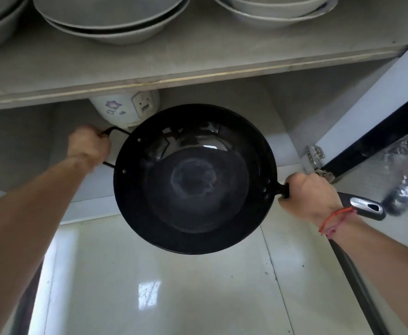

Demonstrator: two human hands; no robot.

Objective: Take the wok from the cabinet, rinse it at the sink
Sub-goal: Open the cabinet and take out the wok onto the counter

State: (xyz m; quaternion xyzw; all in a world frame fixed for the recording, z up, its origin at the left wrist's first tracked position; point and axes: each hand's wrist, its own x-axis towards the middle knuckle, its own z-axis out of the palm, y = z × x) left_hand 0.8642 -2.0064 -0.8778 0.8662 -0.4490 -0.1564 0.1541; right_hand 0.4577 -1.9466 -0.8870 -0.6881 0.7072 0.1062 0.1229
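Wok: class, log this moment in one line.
wok: held at cabinet front | left hand: grips loop handle | right hand: grips long handle

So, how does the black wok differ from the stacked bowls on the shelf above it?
The wok is black and glossy; the bowls are pale grey-white. The wok is held in the air, left hand on its loop handle, right hand on its long handle; the bowls rest nested on the shelf. The wok has handles; the bowls show none. Both are round and open side up.
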